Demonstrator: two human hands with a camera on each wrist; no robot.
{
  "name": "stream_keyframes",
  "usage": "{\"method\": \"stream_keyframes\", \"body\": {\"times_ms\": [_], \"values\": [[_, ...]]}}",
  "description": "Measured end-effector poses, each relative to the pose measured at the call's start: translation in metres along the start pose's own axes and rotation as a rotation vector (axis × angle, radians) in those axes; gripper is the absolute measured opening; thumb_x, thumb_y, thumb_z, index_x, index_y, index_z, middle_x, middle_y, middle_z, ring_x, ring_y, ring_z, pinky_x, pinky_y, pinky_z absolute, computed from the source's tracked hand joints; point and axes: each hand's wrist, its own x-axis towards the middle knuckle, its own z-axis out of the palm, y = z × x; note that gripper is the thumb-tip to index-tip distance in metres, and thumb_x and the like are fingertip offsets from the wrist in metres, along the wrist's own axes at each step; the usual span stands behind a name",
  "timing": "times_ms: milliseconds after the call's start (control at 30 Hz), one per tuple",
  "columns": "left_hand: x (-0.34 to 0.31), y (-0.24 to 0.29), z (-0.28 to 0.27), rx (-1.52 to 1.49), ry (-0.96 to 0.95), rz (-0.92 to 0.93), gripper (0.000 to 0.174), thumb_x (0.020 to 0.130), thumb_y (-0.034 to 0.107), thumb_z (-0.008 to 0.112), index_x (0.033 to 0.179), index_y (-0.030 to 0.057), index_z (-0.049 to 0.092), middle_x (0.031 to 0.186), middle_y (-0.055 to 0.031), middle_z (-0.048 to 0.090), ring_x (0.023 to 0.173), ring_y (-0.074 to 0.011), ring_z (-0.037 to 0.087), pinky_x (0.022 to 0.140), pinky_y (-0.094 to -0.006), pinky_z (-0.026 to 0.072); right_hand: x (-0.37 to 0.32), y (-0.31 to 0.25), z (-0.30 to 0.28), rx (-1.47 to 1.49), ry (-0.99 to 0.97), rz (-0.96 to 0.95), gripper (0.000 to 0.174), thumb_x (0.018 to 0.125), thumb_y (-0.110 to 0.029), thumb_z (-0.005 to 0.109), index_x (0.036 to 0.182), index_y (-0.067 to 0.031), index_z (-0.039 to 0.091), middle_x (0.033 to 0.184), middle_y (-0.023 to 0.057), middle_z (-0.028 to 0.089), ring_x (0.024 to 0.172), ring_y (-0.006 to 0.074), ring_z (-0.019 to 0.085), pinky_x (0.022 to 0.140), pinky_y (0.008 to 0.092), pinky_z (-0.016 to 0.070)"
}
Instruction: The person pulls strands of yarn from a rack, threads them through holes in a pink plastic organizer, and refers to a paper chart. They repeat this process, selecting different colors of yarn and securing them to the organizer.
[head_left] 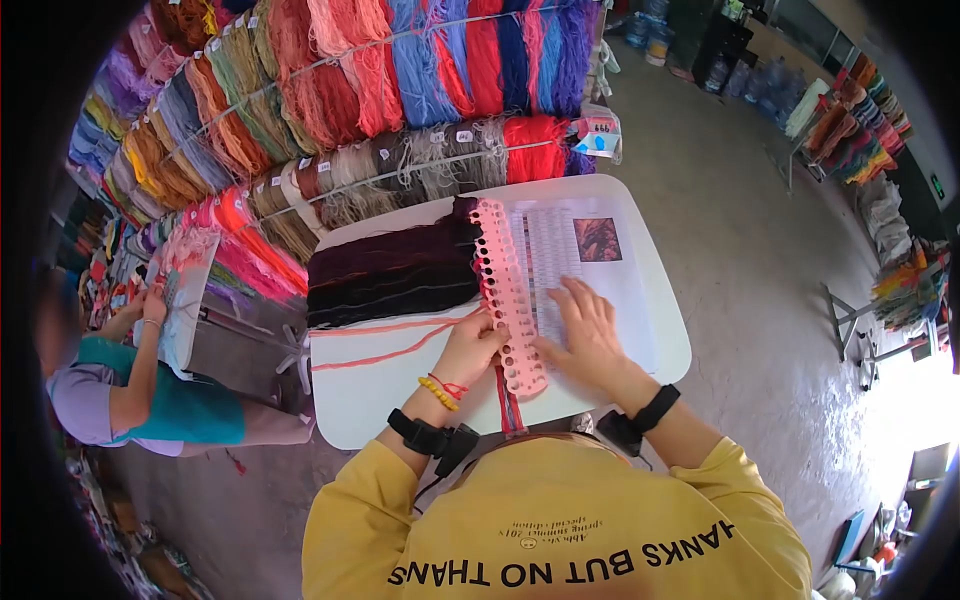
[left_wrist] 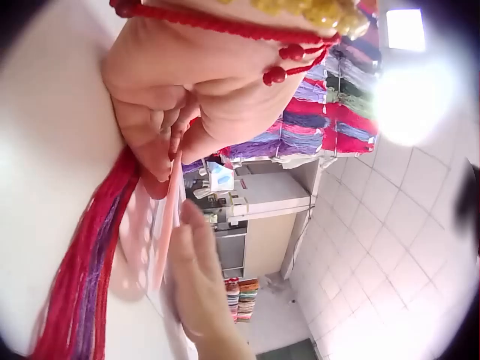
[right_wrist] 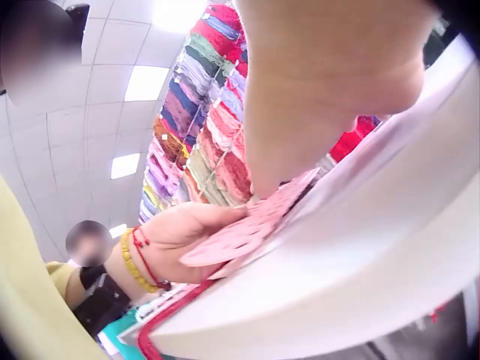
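A pink perforated thread holder (head_left: pixel 508 292) lies along the white table (head_left: pixel 400 405), with bundles of dark thread (head_left: pixel 395 270) looped through its holes and spread to the left. My left hand (head_left: pixel 474 348) pinches its left edge near the lower end between thumb and fingers. Coral strands (head_left: pixel 375 345) run leftward from that hand. Red and purple threads (left_wrist: pixel 94 262) trail below it in the left wrist view. My right hand (head_left: pixel 588 335) rests with fingers extended on a printed sheet (head_left: pixel 625 310), its thumb close to the holder's right edge.
Racks of colourful thread skeins (head_left: pixel 350 70) stand just beyond the table. At left, another person (head_left: pixel 150 380) works at a smaller table (head_left: pixel 190 320). More thread racks (head_left: pixel 860 120) are across the floor at right.
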Motion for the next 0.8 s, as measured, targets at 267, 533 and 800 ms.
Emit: {"method": "stream_keyframes", "body": {"times_ms": [267, 533, 800], "values": [[0.007, 0.000, 0.017, 0.088, 0.100, 0.030, 0.010, 0.083, 0.008, 0.056, 0.080, -0.0013, 0.054, 0.067, -0.0042, 0.057, 0.057, -0.0110, 0.059, 0.050, -0.0226, 0.0478, -0.011, 0.063, -0.034, -0.172, -0.203, -0.119, 0.062, 0.073, -0.045, 0.060, 0.122, -0.0096, 0.046, 0.132, 0.0164, 0.037, 0.127, 0.0305, 0.028, 0.103, 0.0479, 0.0194], [0.007, 0.009, 0.031, 0.253, 0.200, 0.021, 0.015, 0.080, 0.012, 0.060, 0.083, -0.0032, 0.057, 0.069, -0.0080, 0.061, 0.057, -0.0126, 0.060, 0.051, -0.0240, 0.0463, -0.006, 0.076, -0.040, -0.108, -0.230, -0.143, 0.059, 0.073, -0.042, 0.062, 0.121, -0.0092, 0.048, 0.132, 0.0160, 0.037, 0.128, 0.0306, 0.028, 0.102, 0.0478, 0.0209], [0.007, -0.001, 0.034, 0.318, 0.311, 0.091, 0.020, 0.079, 0.014, 0.062, 0.086, -0.0039, 0.058, 0.070, -0.0096, 0.062, 0.060, -0.0159, 0.061, 0.056, -0.0261, 0.0465, 0.005, 0.062, -0.062, -0.080, -0.289, -0.171, 0.047, 0.076, -0.031, 0.061, 0.115, -0.0072, 0.051, 0.105, 0.0133, 0.057, 0.097, 0.0282, 0.054, 0.086, 0.0415, 0.0398]]}}
